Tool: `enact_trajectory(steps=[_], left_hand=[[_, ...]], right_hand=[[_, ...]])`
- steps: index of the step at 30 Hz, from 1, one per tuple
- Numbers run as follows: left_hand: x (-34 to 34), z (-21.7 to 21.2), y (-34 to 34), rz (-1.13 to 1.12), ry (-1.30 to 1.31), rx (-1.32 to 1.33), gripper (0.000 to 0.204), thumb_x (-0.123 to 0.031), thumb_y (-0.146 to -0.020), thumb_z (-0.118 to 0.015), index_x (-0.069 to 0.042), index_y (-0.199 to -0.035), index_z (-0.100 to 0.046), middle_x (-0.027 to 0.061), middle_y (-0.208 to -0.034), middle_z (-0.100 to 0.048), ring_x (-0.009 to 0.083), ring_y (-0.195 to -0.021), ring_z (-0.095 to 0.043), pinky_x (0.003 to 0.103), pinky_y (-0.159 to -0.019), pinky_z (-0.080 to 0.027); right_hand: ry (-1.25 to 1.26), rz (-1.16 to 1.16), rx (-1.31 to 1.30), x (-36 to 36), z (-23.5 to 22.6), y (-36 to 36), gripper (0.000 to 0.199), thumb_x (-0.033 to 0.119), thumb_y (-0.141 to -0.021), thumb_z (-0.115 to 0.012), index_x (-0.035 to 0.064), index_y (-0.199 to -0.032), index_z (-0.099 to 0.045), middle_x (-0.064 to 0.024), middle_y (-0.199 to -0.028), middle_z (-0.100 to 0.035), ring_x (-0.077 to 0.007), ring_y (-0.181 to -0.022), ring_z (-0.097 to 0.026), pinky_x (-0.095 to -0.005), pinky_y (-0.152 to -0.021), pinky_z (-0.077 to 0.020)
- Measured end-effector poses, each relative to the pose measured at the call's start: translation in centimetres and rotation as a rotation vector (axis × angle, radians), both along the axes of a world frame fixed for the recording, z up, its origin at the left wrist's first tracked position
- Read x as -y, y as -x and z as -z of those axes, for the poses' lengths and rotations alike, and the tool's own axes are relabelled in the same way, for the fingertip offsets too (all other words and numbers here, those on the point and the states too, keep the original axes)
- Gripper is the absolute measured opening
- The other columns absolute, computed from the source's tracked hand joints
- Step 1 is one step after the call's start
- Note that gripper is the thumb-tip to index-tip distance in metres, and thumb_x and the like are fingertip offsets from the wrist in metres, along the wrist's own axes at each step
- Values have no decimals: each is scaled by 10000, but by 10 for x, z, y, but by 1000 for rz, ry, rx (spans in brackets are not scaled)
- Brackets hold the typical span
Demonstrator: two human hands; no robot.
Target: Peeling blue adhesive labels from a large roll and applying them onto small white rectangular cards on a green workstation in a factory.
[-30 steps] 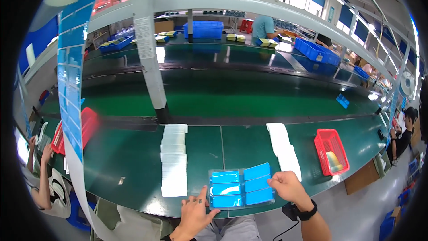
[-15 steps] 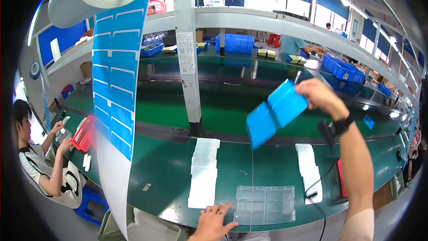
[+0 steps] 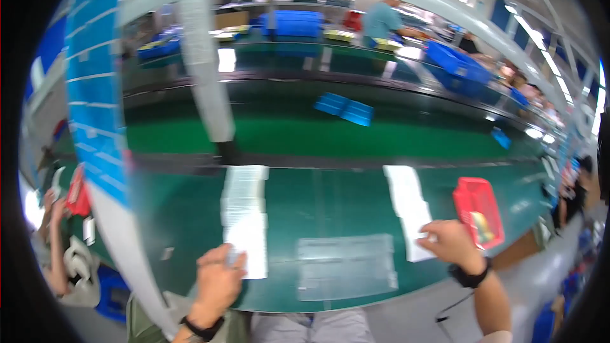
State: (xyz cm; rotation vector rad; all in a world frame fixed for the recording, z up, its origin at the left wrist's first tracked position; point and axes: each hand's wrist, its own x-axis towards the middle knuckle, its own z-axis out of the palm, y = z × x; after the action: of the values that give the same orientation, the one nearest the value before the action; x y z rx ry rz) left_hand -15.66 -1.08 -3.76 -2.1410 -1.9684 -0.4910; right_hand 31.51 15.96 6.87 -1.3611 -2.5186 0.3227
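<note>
My left hand (image 3: 219,279) is at the right-leaning, fanned row of white flat pieces (image 3: 246,222) on the left, fingers curled and pressed together at its near edge. A small greyish bit shows at the fingertips, too blurred to name. My right hand (image 3: 452,242), with a dark wristband, pinches at the near end of a second row of white flat pieces (image 3: 406,200). Between the two rows a clear plastic tray with compartments (image 3: 346,270) lies flat near the table's front edge. A blue two-panel sheet (image 3: 344,109) lies on the green belt beyond.
A red basket (image 3: 462,200) with something yellowish inside stands right of my right hand. A grey post (image 3: 206,82) rises at the belt's near side. A long blue-and-white film strip (image 3: 95,101) hangs at left. A co-worker's arms (image 3: 57,235) are beside another red basket.
My right hand has let go of the blue sheet, which now lies on the belt, and has come down to the right row. My left hand has moved from beside the tray to the left row. The view has shifted.
</note>
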Motion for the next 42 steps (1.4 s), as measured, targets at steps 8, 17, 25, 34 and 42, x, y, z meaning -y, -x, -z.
enact_trajectory(steps=[8, 17, 25, 34, 42], left_hand=[[5, -11, -14, -63, 136, 146, 499, -88, -719, -816, -88, -1207, -713, 167, -1322, -529, 379, -1199, -483, 489, -992, -384], [7, -15, -26, -126, 188, 210, 442, -63, -767, -744, -51, -1208, -717, 192, -1346, -526, 379, -1235, -461, 469, -1014, -368], [10, -10, -12, -133, 148, 340, 382, -35, -698, -791, -41, -1073, -723, 197, -1354, -497, 395, -1248, -457, 481, -1025, -376], [10, -45, -17, -107, 252, 780, 162, 10, -836, -694, 1, -892, -542, 206, -1049, -672, 336, -945, -676, 442, -777, -532], [0, -43, -56, -200, 638, 2246, 237, -181, -1048, -438, -23, -1195, -535, 172, -980, -686, 248, -783, -652, 377, -691, -533]], right_hand=[[-148, 159, 138, 43, 65, -51, 352, 385, -906, -708, 218, -1215, -714, -76, -966, -569, -264, -700, -651, -374, -605, -544], [-240, 93, 246, 38, 81, -66, 411, 444, -914, -672, 250, -1275, -691, -81, -952, -557, -214, -721, -632, -330, -564, -521], [-189, 136, 154, 44, 76, -60, 351, 404, -864, -736, 216, -1161, -727, -78, -1000, -548, -229, -780, -632, -355, -629, -534], [385, 162, -788, 57, 64, -59, 151, 180, -941, -683, 89, -1047, -626, -123, -822, -655, -253, -631, -599, -354, -615, -486], [1700, 250, -1329, 51, 64, -3, 305, 278, -1052, -441, 15, -1151, -561, -133, -826, -643, -226, -548, -582, -313, -464, -429]])
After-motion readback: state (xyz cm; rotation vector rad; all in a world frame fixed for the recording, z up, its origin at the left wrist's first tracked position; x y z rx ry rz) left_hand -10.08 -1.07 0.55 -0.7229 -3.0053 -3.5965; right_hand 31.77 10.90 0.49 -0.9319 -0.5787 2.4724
